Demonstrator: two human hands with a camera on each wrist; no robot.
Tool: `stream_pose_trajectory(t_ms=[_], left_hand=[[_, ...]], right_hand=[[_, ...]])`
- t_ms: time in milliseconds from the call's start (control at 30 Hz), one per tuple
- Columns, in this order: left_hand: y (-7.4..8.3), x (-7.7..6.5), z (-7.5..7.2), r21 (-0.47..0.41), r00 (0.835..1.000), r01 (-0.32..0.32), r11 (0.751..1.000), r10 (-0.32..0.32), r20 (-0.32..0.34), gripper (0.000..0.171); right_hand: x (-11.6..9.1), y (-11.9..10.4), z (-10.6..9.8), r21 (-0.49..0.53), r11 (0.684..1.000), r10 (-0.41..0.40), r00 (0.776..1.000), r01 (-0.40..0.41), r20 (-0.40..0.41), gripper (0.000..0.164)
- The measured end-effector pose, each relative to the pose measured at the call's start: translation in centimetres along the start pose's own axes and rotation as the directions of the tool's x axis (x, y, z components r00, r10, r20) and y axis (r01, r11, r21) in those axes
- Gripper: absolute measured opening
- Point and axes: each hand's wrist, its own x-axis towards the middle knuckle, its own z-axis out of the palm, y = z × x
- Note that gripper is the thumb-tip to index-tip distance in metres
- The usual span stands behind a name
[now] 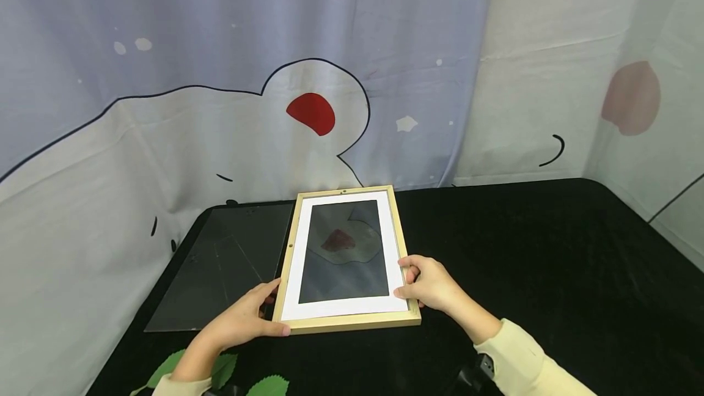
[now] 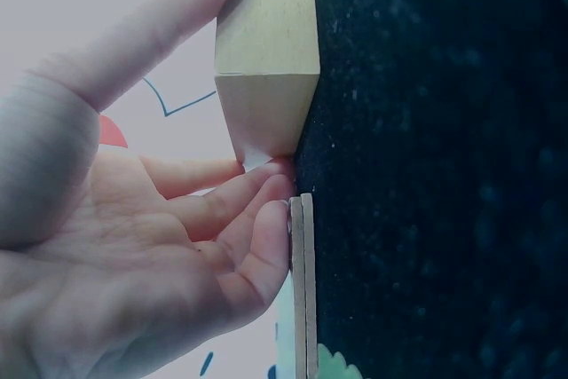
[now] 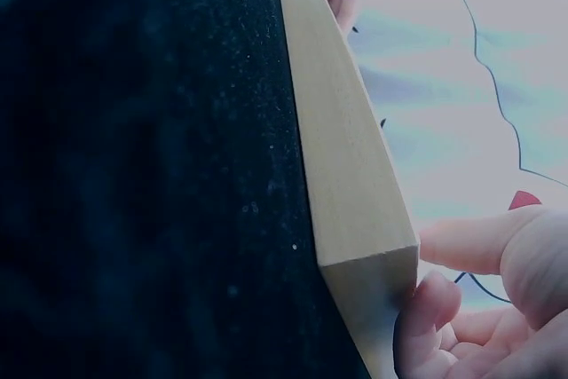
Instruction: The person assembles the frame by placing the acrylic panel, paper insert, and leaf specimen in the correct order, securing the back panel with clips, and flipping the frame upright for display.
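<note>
A light wooden picture frame (image 1: 352, 324) lies face up on the black-covered table, with a white mat (image 1: 352, 306) around a dark, shiny centre (image 1: 346, 249) that mirrors the curtain. My left hand (image 1: 242, 319) grips its near left corner, thumb on the front edge and fingers along the left side. In the left wrist view the little finger touches the edge of a thin sheet (image 2: 302, 281) beside the frame. My right hand (image 1: 431, 283) holds the right side near the front corner, thumb over the mat and index finger on the rim. Its other fingers curl against the frame's outer side.
A large dark flat panel (image 1: 225, 261) lies to the left of the frame. Green leaves (image 1: 269, 386) show at the near edge, by the left sleeve. Black cloth (image 1: 539, 261) covers the table to the right. A patterned curtain (image 1: 220, 139) hangs behind.
</note>
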Motion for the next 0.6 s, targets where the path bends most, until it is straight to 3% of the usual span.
stream_pose_trajectory(t_ms=[600], left_hand=[[0.25, -0.13, 0.06, 0.011, 0.999, 0.039, 0.999, -0.039, -0.018, 0.098]], right_hand=[[0.13, 0.28, -0.05, -0.026, 0.999, -0.029, 1.0, 0.03, 0.009, 0.045]])
